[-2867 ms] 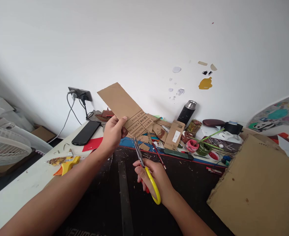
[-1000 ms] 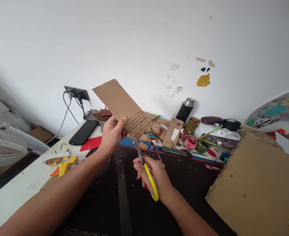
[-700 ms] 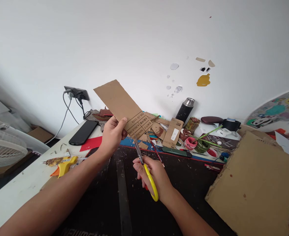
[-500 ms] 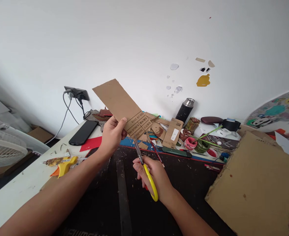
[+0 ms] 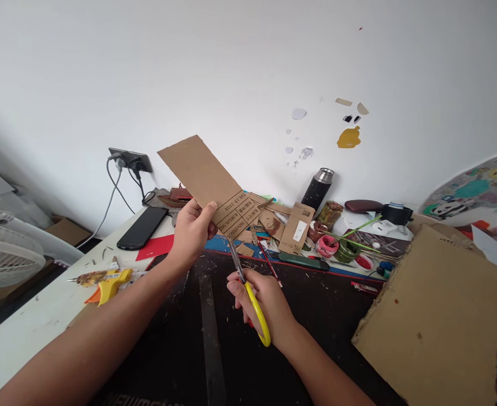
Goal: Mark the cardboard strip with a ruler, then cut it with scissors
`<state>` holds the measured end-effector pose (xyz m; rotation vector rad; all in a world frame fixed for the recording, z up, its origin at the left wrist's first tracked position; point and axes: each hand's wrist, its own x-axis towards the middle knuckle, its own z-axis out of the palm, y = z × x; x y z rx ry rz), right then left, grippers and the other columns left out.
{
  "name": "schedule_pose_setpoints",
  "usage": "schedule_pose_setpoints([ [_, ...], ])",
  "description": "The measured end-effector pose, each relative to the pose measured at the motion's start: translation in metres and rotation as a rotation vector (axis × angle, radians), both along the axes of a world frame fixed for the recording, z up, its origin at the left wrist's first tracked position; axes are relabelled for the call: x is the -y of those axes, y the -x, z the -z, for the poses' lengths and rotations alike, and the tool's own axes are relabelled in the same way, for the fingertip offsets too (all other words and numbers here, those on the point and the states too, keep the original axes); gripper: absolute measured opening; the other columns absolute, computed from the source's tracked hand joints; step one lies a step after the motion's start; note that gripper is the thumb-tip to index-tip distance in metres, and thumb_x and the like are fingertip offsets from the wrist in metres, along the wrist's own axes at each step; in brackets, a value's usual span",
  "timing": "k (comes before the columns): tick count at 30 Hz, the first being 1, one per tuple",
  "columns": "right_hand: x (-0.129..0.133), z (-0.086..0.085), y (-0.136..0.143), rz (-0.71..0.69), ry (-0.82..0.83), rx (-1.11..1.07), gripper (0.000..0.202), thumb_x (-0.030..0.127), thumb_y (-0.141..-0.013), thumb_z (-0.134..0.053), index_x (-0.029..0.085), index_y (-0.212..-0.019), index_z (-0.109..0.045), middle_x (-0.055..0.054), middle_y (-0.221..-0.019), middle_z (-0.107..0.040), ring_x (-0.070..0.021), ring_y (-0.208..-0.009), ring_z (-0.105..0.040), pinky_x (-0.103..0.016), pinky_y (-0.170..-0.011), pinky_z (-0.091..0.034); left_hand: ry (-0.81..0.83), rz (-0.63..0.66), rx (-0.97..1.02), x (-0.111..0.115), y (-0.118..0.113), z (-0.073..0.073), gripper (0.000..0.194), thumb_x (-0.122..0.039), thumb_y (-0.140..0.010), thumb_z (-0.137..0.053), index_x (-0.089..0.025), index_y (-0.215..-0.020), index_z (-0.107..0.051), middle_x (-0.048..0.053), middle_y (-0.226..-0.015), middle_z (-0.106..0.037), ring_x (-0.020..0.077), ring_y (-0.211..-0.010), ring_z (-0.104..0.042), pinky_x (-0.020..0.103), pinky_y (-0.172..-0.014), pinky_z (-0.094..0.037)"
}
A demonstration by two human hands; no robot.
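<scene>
My left hand (image 5: pixel 194 225) pinches a long strip of brown cardboard (image 5: pixel 201 169) by its left edge, thumb on top. Printed lettering and ruled lines cover the strip's lower end, which tilts toward me. My right hand (image 5: pixel 265 301) is wrapped round a pair of scissors (image 5: pixel 256 310) with yellow handles. Their blades point up and away, and the tips meet the cardboard's lower edge. Whether the blades have an edge of the cardboard between them, I cannot tell. Below the hands, a dark metal ruler (image 5: pixel 211 338) lies on the black mat (image 5: pixel 269 361).
On the left lie a yellow glue gun (image 5: pixel 113 286), a black phone (image 5: pixel 142 227) and a red card (image 5: pixel 157 247). Cardboard scraps, paint pots (image 5: pixel 327 246) and a black flask (image 5: pixel 318 189) crowd the back. A large cardboard sheet (image 5: pixel 438 316) stands at the right.
Almost nothing differs. The view has shifted very slightly, and both hands keep the cardboard and scissors in nearly the same pose.
</scene>
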<state>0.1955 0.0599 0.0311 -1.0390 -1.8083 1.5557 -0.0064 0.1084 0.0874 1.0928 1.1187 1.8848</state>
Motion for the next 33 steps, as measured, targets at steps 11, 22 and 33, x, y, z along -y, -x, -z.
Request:
schedule_pose_setpoints([
  [11,0.0004,-0.0005,0.0004,-0.001,0.014,-0.003,0.050,0.068,-0.098,-0.070,0.019,-0.107,-0.073,0.002,-0.067,-0.063,-0.0105,-0.045,-0.054,-0.020,-0.043,-0.040,0.007,0.004,0.014,-0.0009,-0.0002,0.0018,0.039,-0.045,-0.081,-0.085,-0.023,-0.079,-0.054,-0.011,-0.047,-0.045,0.0066,-0.034,-0.037,0.017,-0.035,-0.031],
  [22,0.0001,0.0016,0.0011,0.005,0.019,-0.016,0.050,0.068,-0.098,-0.071,0.019,-0.106,-0.073,0.002,-0.066,-0.063,-0.0103,-0.043,-0.053,-0.020,-0.042,-0.040,0.007,-0.004,0.020,0.0007,-0.0026,0.0013,0.039,-0.045,-0.079,-0.087,-0.023,-0.079,-0.054,-0.011,-0.047,-0.046,0.0065,-0.035,-0.037,0.017,-0.035,-0.032],
  [33,-0.0006,0.0030,0.0003,-0.002,-0.006,-0.011,0.051,0.069,-0.100,-0.069,0.019,-0.105,-0.073,0.002,-0.065,-0.063,-0.0105,-0.044,-0.054,-0.020,-0.043,-0.040,0.006,0.019,-0.003,0.0003,-0.0017,0.0028,0.039,-0.046,-0.082,-0.085,-0.024,-0.079,-0.053,-0.011,-0.047,-0.044,0.0072,-0.035,-0.037,0.018,-0.035,-0.031],
])
